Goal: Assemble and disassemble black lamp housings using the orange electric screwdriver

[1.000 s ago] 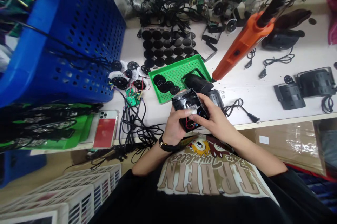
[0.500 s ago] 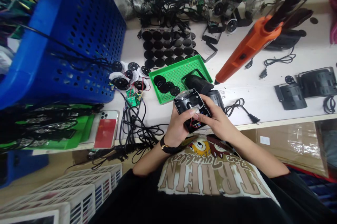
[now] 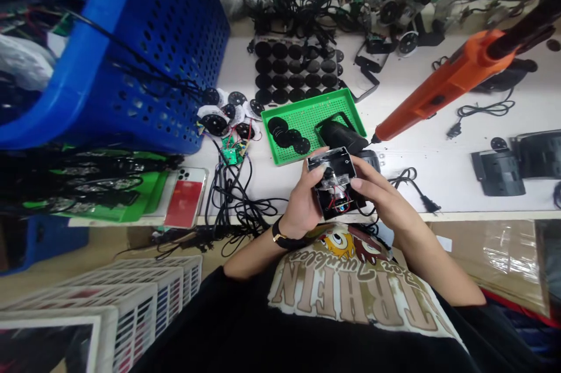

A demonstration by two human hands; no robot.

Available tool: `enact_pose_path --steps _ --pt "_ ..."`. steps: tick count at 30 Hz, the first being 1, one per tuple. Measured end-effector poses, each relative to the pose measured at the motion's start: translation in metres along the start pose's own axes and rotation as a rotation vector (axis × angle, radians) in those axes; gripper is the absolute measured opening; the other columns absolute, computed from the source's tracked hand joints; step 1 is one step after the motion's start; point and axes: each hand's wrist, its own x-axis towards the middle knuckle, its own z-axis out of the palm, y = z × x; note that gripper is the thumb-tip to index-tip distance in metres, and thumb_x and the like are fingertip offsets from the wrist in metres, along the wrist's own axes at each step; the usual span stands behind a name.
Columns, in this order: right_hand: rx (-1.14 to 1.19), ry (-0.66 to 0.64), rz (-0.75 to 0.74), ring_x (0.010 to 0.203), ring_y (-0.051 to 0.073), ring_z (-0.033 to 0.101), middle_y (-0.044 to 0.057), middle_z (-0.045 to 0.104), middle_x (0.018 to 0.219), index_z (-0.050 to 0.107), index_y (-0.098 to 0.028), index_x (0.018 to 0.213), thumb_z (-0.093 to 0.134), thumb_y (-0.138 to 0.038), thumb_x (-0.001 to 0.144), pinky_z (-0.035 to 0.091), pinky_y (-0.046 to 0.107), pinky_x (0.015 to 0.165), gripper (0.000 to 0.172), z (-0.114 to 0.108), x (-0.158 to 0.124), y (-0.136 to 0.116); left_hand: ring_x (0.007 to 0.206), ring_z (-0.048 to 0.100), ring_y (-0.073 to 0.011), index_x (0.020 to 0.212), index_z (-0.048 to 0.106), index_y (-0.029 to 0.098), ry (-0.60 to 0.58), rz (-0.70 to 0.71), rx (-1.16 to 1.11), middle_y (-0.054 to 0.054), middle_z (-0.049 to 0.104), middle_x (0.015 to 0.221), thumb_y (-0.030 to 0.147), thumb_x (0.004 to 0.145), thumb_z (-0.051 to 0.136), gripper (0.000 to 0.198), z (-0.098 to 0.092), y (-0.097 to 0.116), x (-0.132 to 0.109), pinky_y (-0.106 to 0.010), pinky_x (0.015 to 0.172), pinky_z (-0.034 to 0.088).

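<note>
Both hands hold a black plastic housing (image 3: 326,204) at the table's front edge, its open side up. Inside it show a clear plastic piece, red and blue wires and small parts. My left hand (image 3: 304,200) wraps the housing's left side, thumb over its upper part. My right hand (image 3: 379,192) grips the right side, its thumb near the clear piece; some fingers are hidden beneath. Just beyond, a green perforated tray (image 3: 284,109) carries black discs (image 3: 287,136) and a black housing with a bracket (image 3: 339,134). An orange electric screwdriver (image 3: 433,92) hangs at the right, tip near that housing.
At the left stands a blue basket (image 3: 170,28), with white discs, a green circuit board (image 3: 230,152) and black cables (image 3: 236,197) beside it. A phone (image 3: 186,197) lies at the front edge. Black housings (image 3: 499,173) sit at the right; tangled cables and parts fill the back.
The right thumb has moved from the housing's middle to its right side, leaving the clear piece and wires more exposed. The camera view has shifted, so the scene sits differently in the frame.
</note>
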Motion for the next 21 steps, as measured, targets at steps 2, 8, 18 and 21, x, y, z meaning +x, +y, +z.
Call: enact_pose_path --steps 2,8,18,21 --pt "-0.002 0.002 -0.007 0.134 0.027 0.063 0.002 0.067 0.146 0.056 -0.033 0.144 0.068 -0.057 0.091 0.047 0.049 0.119 0.059 0.002 0.001 -0.001 0.122 0.068 -0.0327 0.128 0.06 0.027 -0.015 0.006 0.0 -0.006 0.072 0.127 0.047 0.075 0.082 0.061 0.001 0.001 0.0 -0.046 0.099 0.055" --pt "-0.034 0.045 -0.013 0.134 0.027 0.061 0.002 0.069 0.141 0.057 -0.031 0.14 0.076 -0.06 0.085 0.045 0.047 0.121 0.065 0.007 0.006 0.001 0.114 0.07 -0.0296 0.131 0.059 0.029 -0.033 0.002 0.048 -0.004 0.071 0.123 0.039 0.071 0.089 0.068 -0.001 0.002 -0.004 -0.046 0.098 0.055" --pt "-0.009 0.11 -0.011 0.132 0.026 0.063 -0.001 0.072 0.14 0.066 -0.031 0.135 0.075 -0.059 0.085 0.046 0.046 0.12 0.058 0.009 0.005 0.002 0.104 0.068 -0.0192 0.139 0.055 0.034 -0.023 0.078 0.231 -0.001 0.068 0.125 0.032 0.073 0.092 0.075 -0.004 -0.006 -0.006 -0.034 0.091 0.055" --pt "0.023 0.114 -0.007 0.127 0.026 0.066 -0.001 0.073 0.137 0.068 -0.031 0.133 0.076 -0.06 0.083 0.049 0.046 0.116 0.058 0.01 0.006 0.007 0.105 0.067 -0.0192 0.137 0.056 0.032 -0.01 0.114 0.26 -0.001 0.068 0.124 0.034 0.073 0.093 0.074 -0.005 -0.009 -0.006 -0.034 0.093 0.054"
